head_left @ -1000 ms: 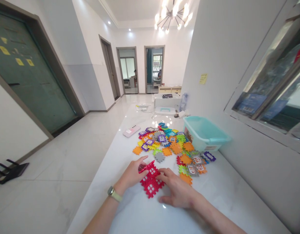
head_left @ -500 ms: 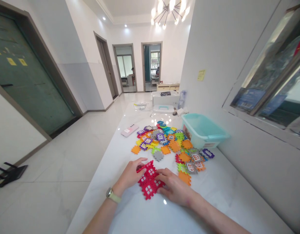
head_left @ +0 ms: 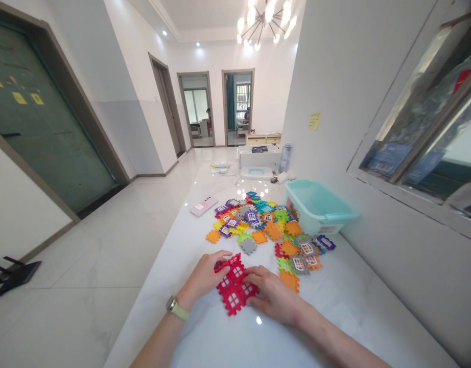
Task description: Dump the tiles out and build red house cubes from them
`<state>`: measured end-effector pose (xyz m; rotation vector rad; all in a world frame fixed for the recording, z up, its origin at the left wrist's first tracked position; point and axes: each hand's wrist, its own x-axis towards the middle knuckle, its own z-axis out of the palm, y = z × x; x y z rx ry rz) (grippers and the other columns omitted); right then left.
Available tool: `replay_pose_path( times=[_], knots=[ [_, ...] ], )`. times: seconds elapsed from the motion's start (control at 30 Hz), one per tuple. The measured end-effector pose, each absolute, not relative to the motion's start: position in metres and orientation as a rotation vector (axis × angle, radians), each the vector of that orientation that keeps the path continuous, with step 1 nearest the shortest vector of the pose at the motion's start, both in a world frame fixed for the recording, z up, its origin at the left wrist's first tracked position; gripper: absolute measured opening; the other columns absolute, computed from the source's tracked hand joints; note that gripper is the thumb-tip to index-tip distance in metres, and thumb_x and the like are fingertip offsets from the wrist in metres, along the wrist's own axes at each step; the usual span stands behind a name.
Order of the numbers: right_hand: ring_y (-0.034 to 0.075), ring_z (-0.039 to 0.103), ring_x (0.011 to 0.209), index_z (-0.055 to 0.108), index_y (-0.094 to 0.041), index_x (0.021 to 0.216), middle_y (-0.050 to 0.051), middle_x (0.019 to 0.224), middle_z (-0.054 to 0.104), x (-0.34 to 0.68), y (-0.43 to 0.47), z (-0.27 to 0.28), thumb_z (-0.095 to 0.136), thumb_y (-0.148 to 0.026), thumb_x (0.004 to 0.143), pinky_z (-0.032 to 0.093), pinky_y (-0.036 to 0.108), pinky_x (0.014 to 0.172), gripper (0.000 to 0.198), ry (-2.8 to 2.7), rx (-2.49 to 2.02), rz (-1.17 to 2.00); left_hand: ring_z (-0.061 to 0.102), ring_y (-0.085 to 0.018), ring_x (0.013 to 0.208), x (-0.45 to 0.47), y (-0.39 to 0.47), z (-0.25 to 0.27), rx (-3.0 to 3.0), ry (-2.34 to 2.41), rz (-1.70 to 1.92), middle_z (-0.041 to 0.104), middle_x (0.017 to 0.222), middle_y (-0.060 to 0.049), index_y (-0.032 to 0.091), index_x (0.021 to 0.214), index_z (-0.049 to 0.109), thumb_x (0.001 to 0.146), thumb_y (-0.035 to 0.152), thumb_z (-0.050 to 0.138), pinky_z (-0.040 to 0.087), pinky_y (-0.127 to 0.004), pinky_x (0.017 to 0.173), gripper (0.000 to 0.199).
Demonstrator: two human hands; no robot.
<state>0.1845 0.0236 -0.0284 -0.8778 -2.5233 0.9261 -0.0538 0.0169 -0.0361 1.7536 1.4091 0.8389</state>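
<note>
Several red interlocking tiles with window-like cutouts, joined into one red panel (head_left: 234,297), sit low over the near part of the white table (head_left: 205,337). My left hand (head_left: 206,274) grips the panel's upper left edge, thumb in front and fingers behind. On the right edge, my right hand (head_left: 272,295) is closed with fingertips and thumb on a red tile. At the top, one red tile stands tilted up from the others. Just beyond my hands spreads a pile of loose interlocking tiles (head_left: 274,231) in orange, purple, grey, green, yellow and blue.
Right of the pile, against the wall, stands a turquoise plastic bin (head_left: 315,204). A pink phone (head_left: 204,206) lies by the left table edge. Farther back are a white box (head_left: 258,156), a lidded case (head_left: 256,173), a clear bottle (head_left: 285,158) and cables (head_left: 222,167).
Almost nothing differs. Both hands keep their hold on the red panel, and the view has shifted very slightly.
</note>
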Motion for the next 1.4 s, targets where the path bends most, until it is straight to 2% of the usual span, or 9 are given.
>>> replay_pose_path(
  times=[0.1,0.2,0.33,0.5,0.57,0.67,0.77,1.4],
  knots=[
    [0.018,0.062,0.084,0.065,-0.021,0.112,0.007,0.107,0.065,0.186,0.024,-0.027,0.072,-0.039,0.078,0.050,0.028,0.074,0.039,-2.522,-0.825,1.036,0.068,-0.019,0.095,-0.053,0.018,-0.038,1.817,1.483,0.870,0.074,0.101,-0.003,0.021,0.111,0.068,0.081,0.020,0.061,0.051,-0.029,0.088,0.030],
    [0.014,0.058,0.067,0.065,-0.020,0.107,0.003,0.091,0.067,0.191,0.032,-0.028,0.063,-0.040,0.086,0.046,0.025,0.062,0.029,-2.434,-0.896,1.067,0.069,-0.019,0.091,-0.054,0.020,-0.042,1.843,1.504,0.871,0.075,0.096,-0.003,0.021,0.104,0.070,0.079,0.018,0.063,0.050,-0.029,0.086,0.025],
    [0.014,0.058,0.066,0.064,-0.016,0.109,0.005,0.087,0.068,0.198,0.047,-0.035,0.057,-0.035,0.089,0.044,0.027,0.063,0.028,-2.264,-1.126,0.906,0.069,-0.019,0.090,-0.050,0.020,-0.046,1.829,1.430,0.834,0.075,0.095,-0.002,0.021,0.105,0.069,0.079,0.017,0.064,0.050,-0.028,0.085,0.026],
    [0.014,0.059,0.065,0.059,-0.017,0.121,0.005,0.092,0.069,0.193,0.049,-0.041,0.061,-0.029,0.086,0.044,0.025,0.062,0.037,-2.268,-1.083,0.987,0.068,-0.017,0.082,-0.036,0.015,-0.041,1.919,1.332,0.744,0.074,0.089,-0.001,0.020,0.094,0.070,0.082,0.020,0.063,0.049,-0.026,0.079,0.013],
    [0.014,0.059,0.066,0.062,-0.017,0.116,0.004,0.087,0.069,0.189,0.047,-0.043,0.058,-0.025,0.087,0.043,0.024,0.063,0.030,-2.289,-1.070,0.982,0.066,-0.016,0.078,-0.031,0.014,-0.039,1.968,1.338,0.696,0.072,0.084,0.000,0.020,0.089,0.068,0.084,0.021,0.062,0.048,-0.026,0.076,0.009],
    [0.013,0.058,0.067,0.068,-0.017,0.095,0.002,0.078,0.068,0.186,0.045,-0.044,0.055,-0.018,0.087,0.041,0.023,0.065,0.015,-2.363,-1.030,0.938,0.064,-0.017,0.077,-0.029,0.015,-0.039,2.026,1.372,0.622,0.069,0.081,-0.001,0.018,0.084,0.065,0.084,0.023,0.062,0.046,-0.026,0.072,0.006],
    [0.013,0.057,0.067,0.067,-0.016,0.081,0.002,0.075,0.067,0.185,0.044,-0.044,0.054,-0.015,0.087,0.039,0.023,0.065,0.015,-2.404,-1.032,0.879,0.062,-0.018,0.077,-0.028,0.016,-0.040,2.059,1.390,0.574,0.066,0.081,-0.001,0.018,0.082,0.062,0.085,0.025,0.061,0.046,-0.026,0.071,0.008],
    [0.013,0.056,0.069,0.065,-0.016,0.078,0.003,0.076,0.067,0.183,0.042,-0.044,0.055,-0.011,0.084,0.038,0.022,0.065,0.013,-2.421,-1.037,0.804,0.059,-0.017,0.071,-0.028,0.015,-0.048,2.078,1.411,0.613,0.063,0.074,0.000,0.019,0.078,0.059,0.084,0.026,0.058,0.043,-0.026,0.067,0.010]
  ],
)
